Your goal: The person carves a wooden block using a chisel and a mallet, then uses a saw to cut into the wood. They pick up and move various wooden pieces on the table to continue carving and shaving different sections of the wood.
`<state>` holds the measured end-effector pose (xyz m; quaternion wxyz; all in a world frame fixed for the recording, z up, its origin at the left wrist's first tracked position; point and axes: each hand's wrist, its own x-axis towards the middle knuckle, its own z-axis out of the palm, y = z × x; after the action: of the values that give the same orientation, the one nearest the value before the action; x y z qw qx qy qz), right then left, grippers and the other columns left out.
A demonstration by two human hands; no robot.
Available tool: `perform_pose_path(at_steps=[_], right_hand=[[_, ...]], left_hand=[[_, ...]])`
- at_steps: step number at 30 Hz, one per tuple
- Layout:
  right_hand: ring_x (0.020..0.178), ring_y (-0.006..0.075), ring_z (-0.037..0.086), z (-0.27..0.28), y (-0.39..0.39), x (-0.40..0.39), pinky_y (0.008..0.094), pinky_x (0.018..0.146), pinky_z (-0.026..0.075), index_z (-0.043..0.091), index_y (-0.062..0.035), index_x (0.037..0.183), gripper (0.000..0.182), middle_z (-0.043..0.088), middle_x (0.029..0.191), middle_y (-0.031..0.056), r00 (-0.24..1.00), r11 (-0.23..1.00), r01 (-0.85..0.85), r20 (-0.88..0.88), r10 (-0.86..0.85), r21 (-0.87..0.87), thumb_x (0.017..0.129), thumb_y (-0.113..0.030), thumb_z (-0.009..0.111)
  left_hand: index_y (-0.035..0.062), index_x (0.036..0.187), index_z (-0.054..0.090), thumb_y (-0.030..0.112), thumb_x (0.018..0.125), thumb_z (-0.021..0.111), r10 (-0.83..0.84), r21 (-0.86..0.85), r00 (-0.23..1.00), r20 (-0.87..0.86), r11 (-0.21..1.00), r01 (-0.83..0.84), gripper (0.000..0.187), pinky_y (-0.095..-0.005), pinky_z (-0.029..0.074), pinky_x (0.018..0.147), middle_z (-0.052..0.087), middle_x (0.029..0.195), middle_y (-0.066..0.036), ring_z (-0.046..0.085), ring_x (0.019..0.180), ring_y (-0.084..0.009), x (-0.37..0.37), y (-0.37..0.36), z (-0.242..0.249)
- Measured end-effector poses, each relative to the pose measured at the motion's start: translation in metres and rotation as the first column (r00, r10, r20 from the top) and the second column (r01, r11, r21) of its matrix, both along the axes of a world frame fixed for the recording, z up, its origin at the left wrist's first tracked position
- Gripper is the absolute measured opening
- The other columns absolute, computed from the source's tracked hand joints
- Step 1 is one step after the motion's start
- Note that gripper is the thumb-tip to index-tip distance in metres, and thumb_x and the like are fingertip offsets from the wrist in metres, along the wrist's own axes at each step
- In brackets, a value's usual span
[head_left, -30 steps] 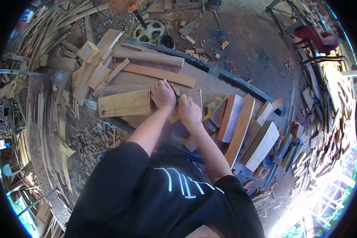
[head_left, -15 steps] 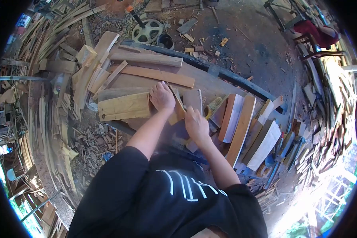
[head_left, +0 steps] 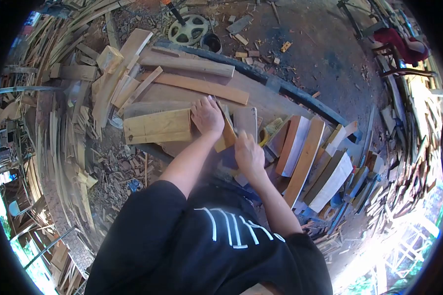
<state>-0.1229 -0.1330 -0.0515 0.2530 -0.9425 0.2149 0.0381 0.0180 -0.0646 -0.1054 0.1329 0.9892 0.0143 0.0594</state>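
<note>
My left hand (head_left: 207, 116) presses on a wood piece at the right end of a pale wooden block (head_left: 157, 127), its fingers bent round the top. Just right of it, a thin dark blade (head_left: 223, 110) slants over a light piece of wood (head_left: 226, 136). My right hand (head_left: 250, 153) is closed at the near end of the blade; its fingers are blurred, and the handle is hidden. Beyond my right hand stands a greyish block (head_left: 245, 119).
Long boards (head_left: 197, 87) lie across the bench behind my hands. Several upright blocks (head_left: 293, 145) line the right side. A wheel (head_left: 188, 30) and a dark bucket (head_left: 211, 43) stand beyond the beam. At the upper right a person in red (head_left: 401, 45) is partly visible.
The whole view has shifted, so the bench and both hands appear slightly farther right. Both hands keep nearly the same positions relative to the wood.
</note>
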Motion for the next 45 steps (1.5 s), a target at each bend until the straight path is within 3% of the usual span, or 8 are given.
perform_pose_path(at_steps=[3, 7, 9, 15, 22, 27, 32, 45], right_hand=[[0.07, 0.0396, 0.066, -0.015, 0.003, 0.049, 0.0497, 0.062, 0.054, 0.05, -0.0065, 0.093, 0.019, 0.062, 0.087, 0.0172, 1.0, 0.999, -0.009, 0.015, 0.009, 0.041, 0.096, -0.025, 0.052], [0.063, 0.032, 0.069, -0.006, -0.001, 0.004, 0.042, 0.051, 0.056, 0.051, -0.0098, 0.093, 0.01, 0.062, 0.083, 0.0132, 0.997, 0.998, -0.028, 0.071, 0.033, -0.059, 0.093, -0.02, 0.053], [0.064, 0.0325, 0.068, 0.005, -0.003, -0.009, 0.0423, 0.053, 0.056, 0.051, -0.01, 0.095, 0.011, 0.061, 0.084, 0.0129, 0.996, 0.998, -0.039, -0.084, 0.035, -0.044, 0.093, -0.021, 0.053], [0.059, 0.0334, 0.066, -0.018, 0.008, 0.027, 0.0441, 0.05, 0.054, 0.049, -0.0101, 0.092, 0.02, 0.059, 0.081, 0.0126, 0.995, 0.999, 0.006, 0.102, -0.002, -0.047, 0.097, -0.029, 0.052], [0.064, 0.0363, 0.066, -0.001, 0.006, -0.013, 0.0464, 0.055, 0.054, 0.05, -0.0092, 0.093, 0.019, 0.062, 0.082, 0.015, 0.996, 0.999, 0.052, -0.073, -0.052, -0.005, 0.097, -0.028, 0.052], [0.063, 0.0355, 0.066, -0.023, 0.009, 0.015, 0.0455, 0.053, 0.054, 0.05, -0.0093, 0.094, 0.02, 0.061, 0.078, 0.0135, 0.994, 0.999, 0.038, 0.104, -0.036, -0.018, 0.096, -0.029, 0.052], [0.064, 0.0324, 0.068, 0.005, 0.005, -0.029, 0.041, 0.054, 0.056, 0.05, -0.0092, 0.092, 0.014, 0.06, 0.083, 0.013, 0.998, 0.999, 0.028, -0.057, -0.03, -0.028, 0.096, -0.022, 0.051], [0.064, 0.0315, 0.068, -0.001, 0.006, -0.025, 0.0406, 0.054, 0.056, 0.05, -0.0076, 0.091, 0.008, 0.059, 0.08, 0.0126, 1.0, 0.998, 0.018, -0.014, -0.019, -0.066, 0.091, -0.015, 0.053]], left_hand=[[0.0074, 0.089, 0.057, 0.03, 0.099, 0.042, -0.029, -0.012, 0.999, -0.019, 1.0, 0.029, 0.029, -0.0471, 0.047, 0.081, 0.061, 0.097, -0.013, 0.057, 0.099, -0.0329, 0.001, -0.002, 0.001], [0.0074, 0.09, 0.057, 0.03, 0.099, 0.042, -0.02, -0.018, 1.0, -0.013, 1.0, 0.02, 0.029, -0.047, 0.047, 0.081, 0.062, 0.097, -0.013, 0.057, 0.098, -0.0331, 0.001, -0.003, 0.001], [0.0072, 0.09, 0.058, 0.03, 0.1, 0.042, -0.008, -0.006, 1.0, 0.011, 1.0, 0.008, 0.029, -0.047, 0.047, 0.081, 0.062, 0.097, -0.013, 0.057, 0.097, -0.0331, 0.003, -0.004, 0.0], [0.0062, 0.093, 0.058, 0.033, 0.101, 0.038, -0.037, -0.009, 0.997, -0.066, 0.999, 0.036, 0.034, -0.0492, 0.046, 0.082, 0.063, 0.098, -0.015, 0.058, 0.099, -0.034, 0.0, 0.001, 0.004], [0.0056, 0.096, 0.06, 0.032, 0.101, 0.038, -0.011, -0.028, 0.998, -0.066, 1.0, 0.009, 0.035, -0.0483, 0.045, 0.086, 0.063, 0.105, -0.014, 0.056, 0.104, -0.0337, 0.003, -0.001, -0.002], [0.0053, 0.096, 0.06, 0.033, 0.101, 0.037, -0.016, -0.029, 0.994, -0.107, 0.999, 0.014, 0.036, -0.0492, 0.044, 0.088, 0.062, 0.106, -0.014, 0.055, 0.106, -0.0339, -0.003, 0.001, 0.004], [0.0055, 0.097, 0.059, 0.034, 0.101, 0.037, -0.007, -0.039, 0.995, -0.099, 0.999, 0.003, 0.036, -0.0496, 0.045, 0.087, 0.062, 0.105, -0.015, 0.055, 0.105, -0.0336, 0.001, -0.001, 0.0], [0.0052, 0.097, 0.06, 0.033, 0.101, 0.036, 0.009, -0.053, 0.999, -0.05, 0.999, -0.012, 0.037, -0.049, 0.045, 0.086, 0.063, 0.104, -0.015, 0.057, 0.103, -0.0343, 0.005, -0.002, -0.001]])
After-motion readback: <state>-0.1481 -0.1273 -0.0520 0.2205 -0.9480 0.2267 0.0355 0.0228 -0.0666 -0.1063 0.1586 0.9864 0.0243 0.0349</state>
